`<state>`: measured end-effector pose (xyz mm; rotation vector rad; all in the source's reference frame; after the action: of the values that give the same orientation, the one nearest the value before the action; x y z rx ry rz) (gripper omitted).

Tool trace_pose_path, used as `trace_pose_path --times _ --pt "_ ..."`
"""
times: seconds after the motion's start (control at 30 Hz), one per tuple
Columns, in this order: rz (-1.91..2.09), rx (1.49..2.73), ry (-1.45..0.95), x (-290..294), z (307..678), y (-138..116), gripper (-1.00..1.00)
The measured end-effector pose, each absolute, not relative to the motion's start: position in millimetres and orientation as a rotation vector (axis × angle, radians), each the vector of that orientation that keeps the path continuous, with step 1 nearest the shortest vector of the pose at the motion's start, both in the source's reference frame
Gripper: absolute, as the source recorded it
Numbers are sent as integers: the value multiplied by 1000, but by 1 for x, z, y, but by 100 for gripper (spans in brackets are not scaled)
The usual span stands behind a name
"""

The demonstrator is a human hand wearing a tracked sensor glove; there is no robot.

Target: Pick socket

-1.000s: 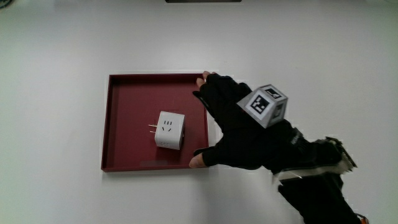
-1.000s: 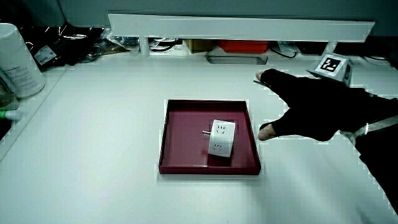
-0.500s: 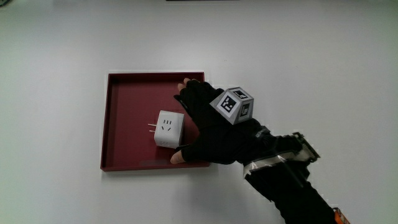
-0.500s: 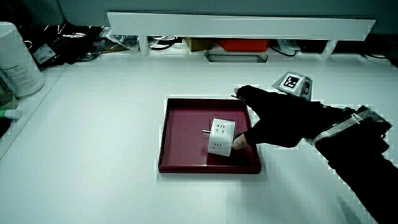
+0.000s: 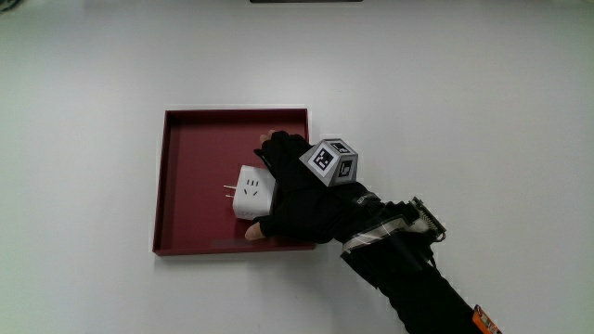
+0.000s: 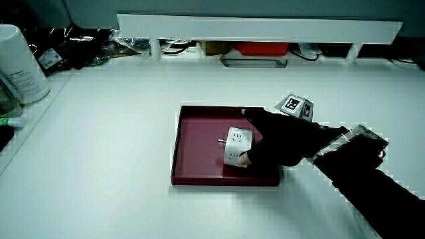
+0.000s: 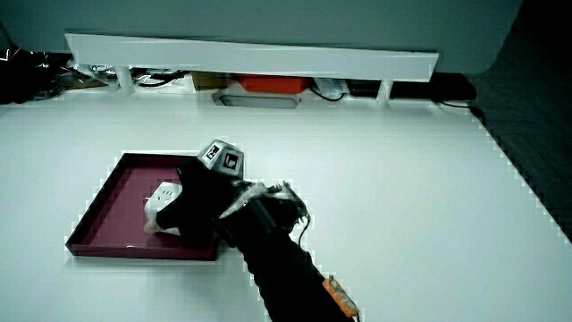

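While the white socket lies in the dark red tray, the hand reaches in over the tray's rim and wraps around it: in the main view the thumb tip sits at the socket's nearer corner and the fingers curve over its farther edge, so the hand looks closed on the socket, though nothing shows it raised off the tray floor. In a side view the socket peeks out just ahead of the palm with its metal prongs pointing away from the hand, and the patterned cube rides on the glove's back. The risk, as I judge it, is a shallow pinch on smooth plastic corners: lifted quickly, the socket could rotate or slip out, and its prongs or body might catch the tray wall and drag the light tray along.
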<state>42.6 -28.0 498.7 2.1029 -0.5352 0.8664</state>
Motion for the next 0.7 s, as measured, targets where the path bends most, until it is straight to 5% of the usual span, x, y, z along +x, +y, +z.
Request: trace_pose_path --times 0.47,0.7 --pt "872 2073 -487 36 522 -23 0" --pt "922 2114 -472 39 522 -23 44"
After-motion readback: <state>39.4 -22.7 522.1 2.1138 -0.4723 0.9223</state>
